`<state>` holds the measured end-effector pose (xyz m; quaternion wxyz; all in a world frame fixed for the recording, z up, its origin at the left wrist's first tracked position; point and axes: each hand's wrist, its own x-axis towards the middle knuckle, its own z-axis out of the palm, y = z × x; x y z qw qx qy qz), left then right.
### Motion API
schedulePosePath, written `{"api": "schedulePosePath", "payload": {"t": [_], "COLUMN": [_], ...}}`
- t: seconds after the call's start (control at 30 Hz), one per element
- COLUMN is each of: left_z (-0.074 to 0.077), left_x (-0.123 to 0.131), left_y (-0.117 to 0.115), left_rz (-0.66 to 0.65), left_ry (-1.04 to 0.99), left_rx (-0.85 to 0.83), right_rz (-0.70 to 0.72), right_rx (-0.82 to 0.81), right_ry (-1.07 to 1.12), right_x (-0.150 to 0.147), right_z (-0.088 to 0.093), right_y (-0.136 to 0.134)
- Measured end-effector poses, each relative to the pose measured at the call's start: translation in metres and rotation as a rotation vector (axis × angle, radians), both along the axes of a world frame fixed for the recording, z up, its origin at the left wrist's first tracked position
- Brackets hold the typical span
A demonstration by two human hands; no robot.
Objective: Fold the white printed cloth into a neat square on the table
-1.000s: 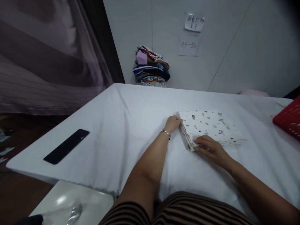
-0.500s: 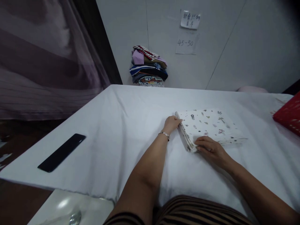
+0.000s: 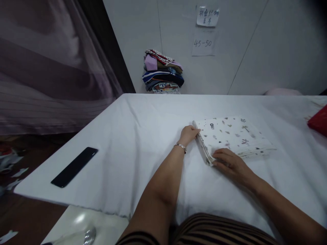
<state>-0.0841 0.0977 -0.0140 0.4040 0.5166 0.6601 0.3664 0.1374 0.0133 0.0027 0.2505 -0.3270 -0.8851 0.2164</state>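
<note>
Folded cloth (image 3: 230, 131) (printed), right of left hand (image 3: 189, 134)

likely workroom | white-covered table (image 3: 155, 119) | handwritten wall notes (image 3: 207, 16) | textile stack (image 3: 163, 74)

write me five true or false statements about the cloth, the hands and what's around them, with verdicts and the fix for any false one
1. The left hand and the right hand both touch the cloth. True.
2. The cloth is spread out in one layer. False: it is folded, with layers showing along its edges.
3. The bracelet is on the right wrist. False: the bracelet is on the left wrist.
4. A black slab lies on the table, to the left of the cloth. True.
5. The lower paper reads 60-70. False: the lower paper reads 45-50.
</note>
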Motion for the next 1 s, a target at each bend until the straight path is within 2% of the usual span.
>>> {"api": "schedulePosePath", "payload": {"t": [0.13, 0.43, 0.73, 0.87, 1.0], "left_z": [0.003, -0.002, 0.002, 0.006, 0.007], "left_x": [0.001, 0.0, -0.001, 0.0, 0.001], "left_y": [-0.001, 0.001, 0.0, -0.002, -0.002], "left_rz": [0.011, 0.002, -0.002, -0.005, -0.002], "left_ry": [-0.015, 0.005, 0.014, 0.005, -0.018], "left_rx": [-0.024, -0.001, 0.0, -0.027, -0.039], "right_rz": [-0.033, -0.103, -0.126, -0.115, -0.031], "right_rx": [0.04, -0.051, -0.08, -0.027, 0.06], "right_ry": [0.028, 0.044, 0.091, 0.139, 0.022], "right_x": [-0.003, -0.013, -0.012, -0.009, -0.006], "right_z": [-0.001, 0.003, 0.005, 0.0, -0.002], "right_y": [-0.001, -0.006, -0.007, -0.007, -0.005]}}
